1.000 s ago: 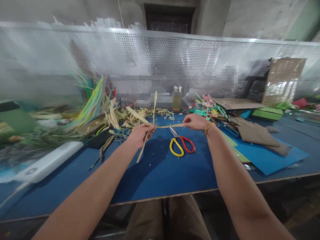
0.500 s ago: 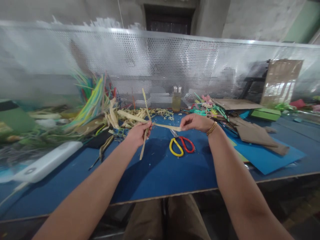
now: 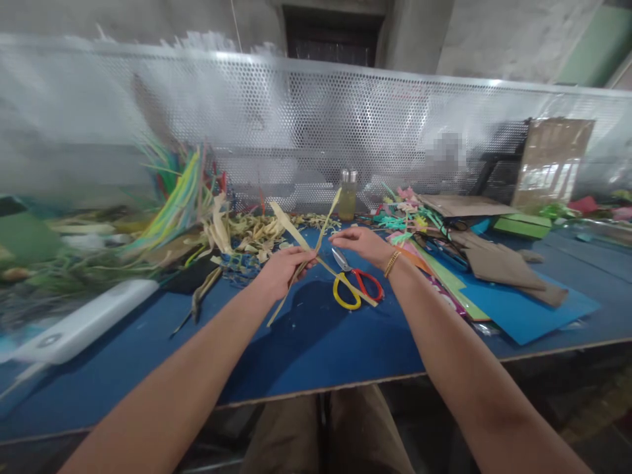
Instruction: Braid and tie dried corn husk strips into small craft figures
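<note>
My left hand is closed in a pinch on pale, dry corn husk strips where they cross. One strip end rises to the upper right, another to the upper left. A third end hangs down to the left, and a fourth slants to the right over the scissors handles. My right hand, with a gold bracelet at its wrist, is just right of the crossing, fingers loosely stretched and apart from the strips, with nothing visible in them. Below it lie scissors with one yellow and one red handle.
On the blue tabletop, loose husks lie behind my left hand. A white power strip is at left, near colourful strands. Brown cardboard and blue sheets lie at right. A glass bottle stands behind.
My right hand has let go of the strip it held taut and moved left, towards my left hand. The crossed strips have turned, and the freed end now lies over the scissors.
</note>
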Motion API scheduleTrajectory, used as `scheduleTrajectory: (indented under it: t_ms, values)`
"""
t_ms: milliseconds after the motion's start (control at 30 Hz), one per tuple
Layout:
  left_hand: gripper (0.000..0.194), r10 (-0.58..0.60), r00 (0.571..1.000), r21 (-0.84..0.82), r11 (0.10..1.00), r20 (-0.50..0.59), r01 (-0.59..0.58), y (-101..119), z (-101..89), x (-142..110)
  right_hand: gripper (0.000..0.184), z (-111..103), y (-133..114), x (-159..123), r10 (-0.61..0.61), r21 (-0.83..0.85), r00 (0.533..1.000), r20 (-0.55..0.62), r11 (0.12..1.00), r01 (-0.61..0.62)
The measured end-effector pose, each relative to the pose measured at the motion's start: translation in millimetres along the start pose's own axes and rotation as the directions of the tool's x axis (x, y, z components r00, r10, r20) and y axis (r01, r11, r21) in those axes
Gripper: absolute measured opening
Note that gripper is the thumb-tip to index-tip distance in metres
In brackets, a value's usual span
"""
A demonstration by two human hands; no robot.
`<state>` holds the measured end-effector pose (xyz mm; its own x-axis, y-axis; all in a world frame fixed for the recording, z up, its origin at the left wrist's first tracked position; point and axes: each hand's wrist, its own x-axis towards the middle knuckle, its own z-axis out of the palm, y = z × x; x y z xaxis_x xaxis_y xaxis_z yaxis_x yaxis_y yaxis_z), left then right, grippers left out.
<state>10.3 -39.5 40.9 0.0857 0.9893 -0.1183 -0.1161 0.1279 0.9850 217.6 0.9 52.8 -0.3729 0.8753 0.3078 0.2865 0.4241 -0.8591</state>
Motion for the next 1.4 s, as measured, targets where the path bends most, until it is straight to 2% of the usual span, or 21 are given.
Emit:
scheduleTrajectory:
  t_ms: [133,233,333,433,667,767,1033,1233,1400]
  values:
    - [0.024,0.007,0.998,0.02,1.0,0.059,-0.008,-3,2.8,-1,0.024,32,-6,-1,-0.016,0.272,0.998,0.066,0.962,-0.002]
    - [0.027,0.0,0.999,0.037,0.999,0.049,-0.002,-3,4.2,-2,0.019,41,-3,0,-0.023,0.327,1.0,0.013,0.945,0.017]
    - [0.027,0.019,1.0,0.063,0.998,0.009,-0.02,-2,4.8,-2,0.018,45,0,2,0.003,0.322,0.998,-0.067,0.947,0.019]
    - [0.025,0.032,0.999,0.086,0.996,-0.009,-0.031,-1,4.8,-3,0.018,48,2,3,0.032,0.341,0.995,-0.091,0.94,0.001]
    - [0.024,0.018,1.0,0.009,1.0,0.021,-0.018,-3,3.9,-2,0.019,41,2,2,0.049,0.387,0.999,0.01,0.921,-0.049]
    - [0.027,0.016,1.0,-0.021,1.0,0.012,-0.016,-4,2.7,-1,0.021,39,3,2,0.017,0.381,0.998,0.052,0.924,-0.035]
    - [0.029,0.017,1.0,-0.026,1.0,-0.022,-0.017,-4,4.7,-1,0.02,42,5,2,0.015,0.432,0.997,0.076,0.901,-0.047]
    - [0.03,0.048,0.999,-0.014,0.999,-0.02,-0.049,-6,3.7,0,0.025,44,-2,0,0.053,0.323,0.998,-0.018,0.945,-0.045]
    - [0.03,0.126,0.991,0.027,0.992,-0.036,-0.125,-10,1.8,4,0.026,51,-3,-1,0.08,0.272,0.987,-0.137,0.961,-0.04]
